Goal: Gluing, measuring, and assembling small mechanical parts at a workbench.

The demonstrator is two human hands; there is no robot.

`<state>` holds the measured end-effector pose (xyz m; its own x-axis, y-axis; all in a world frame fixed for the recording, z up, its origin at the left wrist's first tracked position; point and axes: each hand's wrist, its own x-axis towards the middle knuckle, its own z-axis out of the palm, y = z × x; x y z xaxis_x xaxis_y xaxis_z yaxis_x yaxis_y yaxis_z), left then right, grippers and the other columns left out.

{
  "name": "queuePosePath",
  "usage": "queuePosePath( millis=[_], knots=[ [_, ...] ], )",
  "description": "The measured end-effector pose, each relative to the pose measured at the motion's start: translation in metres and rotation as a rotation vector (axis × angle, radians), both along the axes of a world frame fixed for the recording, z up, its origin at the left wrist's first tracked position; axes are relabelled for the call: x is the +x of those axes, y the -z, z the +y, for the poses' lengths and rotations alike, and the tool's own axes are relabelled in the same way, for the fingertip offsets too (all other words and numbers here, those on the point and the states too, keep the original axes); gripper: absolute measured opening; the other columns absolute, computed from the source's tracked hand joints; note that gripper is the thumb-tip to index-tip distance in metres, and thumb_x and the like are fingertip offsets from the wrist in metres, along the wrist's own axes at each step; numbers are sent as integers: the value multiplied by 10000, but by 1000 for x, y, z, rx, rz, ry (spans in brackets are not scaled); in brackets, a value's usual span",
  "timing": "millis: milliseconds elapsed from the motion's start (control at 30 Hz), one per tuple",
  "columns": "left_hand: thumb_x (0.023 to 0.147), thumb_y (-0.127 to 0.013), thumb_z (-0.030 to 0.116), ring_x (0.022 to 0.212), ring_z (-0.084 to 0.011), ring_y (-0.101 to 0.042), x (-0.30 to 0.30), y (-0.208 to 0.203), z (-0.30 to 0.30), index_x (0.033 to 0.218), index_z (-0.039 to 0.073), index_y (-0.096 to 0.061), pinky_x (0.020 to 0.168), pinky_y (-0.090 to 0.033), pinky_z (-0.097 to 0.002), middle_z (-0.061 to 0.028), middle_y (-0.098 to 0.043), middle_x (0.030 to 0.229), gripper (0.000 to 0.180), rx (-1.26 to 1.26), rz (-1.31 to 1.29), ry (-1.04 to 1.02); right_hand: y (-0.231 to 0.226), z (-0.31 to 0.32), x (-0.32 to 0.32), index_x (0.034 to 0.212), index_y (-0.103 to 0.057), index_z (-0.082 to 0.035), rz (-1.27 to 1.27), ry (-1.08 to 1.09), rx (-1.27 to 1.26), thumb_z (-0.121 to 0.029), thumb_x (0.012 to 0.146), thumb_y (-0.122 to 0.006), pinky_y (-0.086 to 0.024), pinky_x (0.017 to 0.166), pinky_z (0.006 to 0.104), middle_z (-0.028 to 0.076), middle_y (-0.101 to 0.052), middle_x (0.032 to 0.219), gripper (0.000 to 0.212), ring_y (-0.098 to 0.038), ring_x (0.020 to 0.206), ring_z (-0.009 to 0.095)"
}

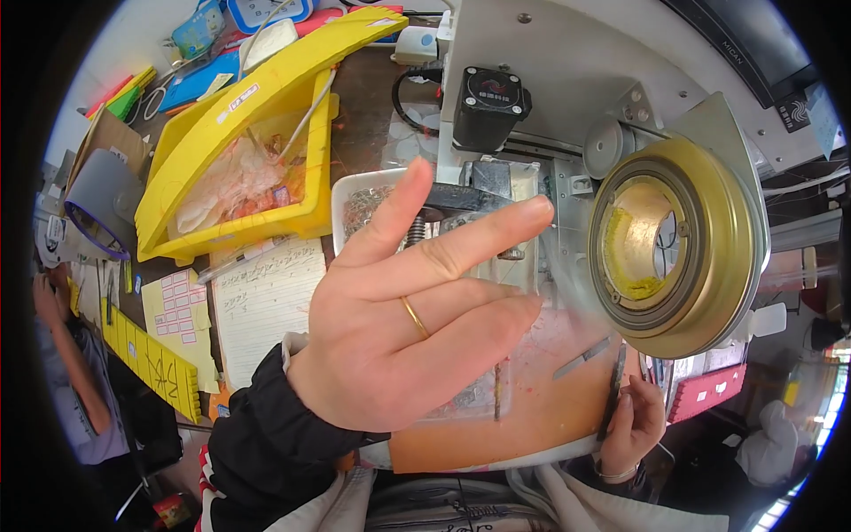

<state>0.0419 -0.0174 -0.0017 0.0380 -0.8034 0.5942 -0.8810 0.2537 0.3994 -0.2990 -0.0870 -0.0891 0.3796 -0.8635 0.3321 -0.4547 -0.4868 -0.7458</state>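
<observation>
My left hand (417, 328), with a gold ring on one finger, is raised large over the bench in front of the machine. Its thumb and index finger are stretched apart, the other fingers slightly bent, and nothing shows in it. Behind it, a white tray (347, 208) of small metal pieces is partly hidden. At the lower right, my right hand (634, 430) is closed, fingers curled at the bench edge beside a thin dark tool (613, 390). Whether the fingers grip that tool, I cannot tell. A flat metal blade-like strip (581, 358) lies on the orange-brown work surface (479, 448).
A machine with a brass-coloured ring-shaped head (727, 257) and black motor (490, 105) stands at right. At left are a yellow bin (319, 168) with its lid tilted up, a lined notebook (266, 293) and a grey cylinder (102, 199). Another person's arm (80, 372) shows far left.
</observation>
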Motion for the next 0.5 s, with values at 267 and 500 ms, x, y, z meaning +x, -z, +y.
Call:
queuePosePath(
  millis=[267, 500],
  knots=[
    [778, -706, 75, 1165, -284, -625, -1, -1, -1, 840, 110, -725, 1177, -170, -507, 13, -700, 753, 73, -24, 17, 3, -10, 6, 5, 1070, -610, 65, -104, 145, 242, 67, 890, -525, -449, 744, 208, 84, -556, 956, 198, -586, 807, 117],
    [781, -717, 75, 1160, -294, -627, 0, -1, 1, 848, 115, -725, 1176, -168, -520, 12, -694, 749, 79, -2, 10, 0, -9, 7, 7, 1100, -598, 52, -70, 98, 157, 65, 901, -527, -350, 587, 184, 67, -585, 905, 212, -488, 662, 66]
  ],
)
